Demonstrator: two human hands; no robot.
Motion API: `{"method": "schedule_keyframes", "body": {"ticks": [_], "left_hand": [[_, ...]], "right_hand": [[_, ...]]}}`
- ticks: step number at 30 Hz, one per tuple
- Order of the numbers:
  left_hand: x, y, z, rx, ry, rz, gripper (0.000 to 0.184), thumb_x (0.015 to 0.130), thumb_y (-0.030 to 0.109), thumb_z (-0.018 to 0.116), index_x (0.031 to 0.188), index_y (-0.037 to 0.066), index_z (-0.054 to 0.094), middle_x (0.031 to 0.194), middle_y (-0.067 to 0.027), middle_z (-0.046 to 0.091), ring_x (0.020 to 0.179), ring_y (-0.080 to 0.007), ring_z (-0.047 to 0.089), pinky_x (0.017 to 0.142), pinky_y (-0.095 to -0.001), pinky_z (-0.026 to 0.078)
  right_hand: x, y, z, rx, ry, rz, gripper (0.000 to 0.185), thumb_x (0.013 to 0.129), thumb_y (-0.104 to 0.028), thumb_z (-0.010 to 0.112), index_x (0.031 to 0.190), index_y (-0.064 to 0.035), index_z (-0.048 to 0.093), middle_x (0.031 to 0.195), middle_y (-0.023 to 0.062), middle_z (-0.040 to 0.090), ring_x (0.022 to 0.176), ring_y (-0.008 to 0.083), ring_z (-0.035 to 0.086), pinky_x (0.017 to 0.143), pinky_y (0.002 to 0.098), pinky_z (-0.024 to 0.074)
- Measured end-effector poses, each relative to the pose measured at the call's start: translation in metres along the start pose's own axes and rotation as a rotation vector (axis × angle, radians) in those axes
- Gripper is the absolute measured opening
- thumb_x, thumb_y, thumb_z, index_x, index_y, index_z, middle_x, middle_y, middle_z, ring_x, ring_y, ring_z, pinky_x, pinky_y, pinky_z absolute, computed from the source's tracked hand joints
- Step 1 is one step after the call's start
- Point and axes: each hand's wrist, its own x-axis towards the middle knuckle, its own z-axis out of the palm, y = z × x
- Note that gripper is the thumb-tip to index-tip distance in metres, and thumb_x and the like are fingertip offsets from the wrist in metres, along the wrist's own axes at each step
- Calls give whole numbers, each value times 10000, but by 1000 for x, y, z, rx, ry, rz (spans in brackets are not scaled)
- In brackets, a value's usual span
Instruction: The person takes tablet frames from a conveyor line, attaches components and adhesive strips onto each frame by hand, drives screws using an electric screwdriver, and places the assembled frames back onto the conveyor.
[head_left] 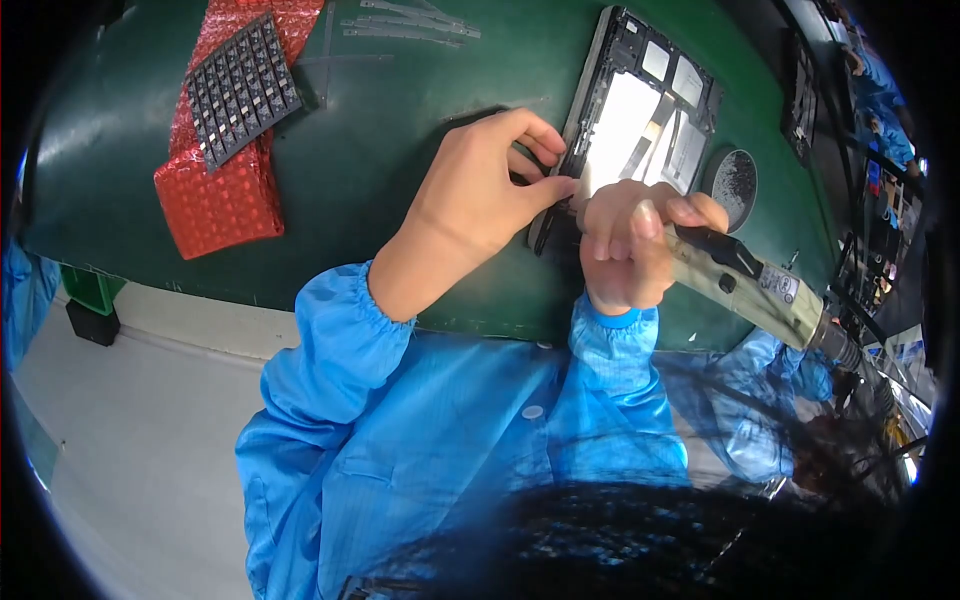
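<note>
A flat dark-framed device (pixel 610 130) with bright silver panels lies on the green table. My left hand (pixel 470 190) is at its left edge, thumb and index finger apart, both fingertips touching the frame. My right hand (pixel 640 240) is closed around a pale, pen-shaped power tool (pixel 740 280) over the device's lower end. The tool's body runs out to the lower right, and its tip is hidden by the hand. Just right of the device sits a round dish (pixel 733 185) of small dark pieces.
At the upper left, a black tray (pixel 243 90) of small parts rests on red bubble wrap (pixel 220 205). Thin clear strips (pixel 410 22) lie at the table's far side. A co-worker's blue sleeve (pixel 750 400) shows at the lower right, near the tool's cable (pixel 850 350).
</note>
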Motion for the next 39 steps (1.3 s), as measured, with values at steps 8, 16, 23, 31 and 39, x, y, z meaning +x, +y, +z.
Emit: {"method": "schedule_keyframes", "body": {"ticks": [8,16,23,31,39], "left_hand": [[-5,3,6,19,-7,10,307,764,60,788,1014,-24,631,951,-96,678,801,-189,694,672,-288,533],[-5,2,6,19,-7,22,312,762,58,788,1019,-25,633,947,-98,678,808,-188,697,673,-284,534],[-9,5,15,21,-12,41,304,775,65,777,1027,-25,633,947,-104,674,812,-192,692,700,-298,548],[-13,9,17,54,-31,34,278,789,31,742,1033,-34,626,948,-107,671,836,-194,684,737,-313,556],[-16,8,9,-23,24,94,216,797,18,744,971,-31,626,896,-129,669,787,-224,701,671,-320,556]], "right_hand": [[1,4,-1,-13,6,10,420,854,20,521,1230,-167,499,1006,-31,650,421,119,410,432,305,361],[0,4,-1,-19,28,26,414,846,33,522,1215,-156,505,863,6,625,420,113,407,423,302,364],[-3,-5,1,-53,74,59,332,847,66,531,1099,-140,466,764,28,541,433,124,415,426,299,367],[-4,-2,9,-188,106,28,308,845,88,579,1020,-91,400,639,52,434,426,117,379,392,284,312],[-6,7,1,-156,12,117,320,857,92,604,1056,-87,429,723,63,499,534,133,461,457,280,384]]}}
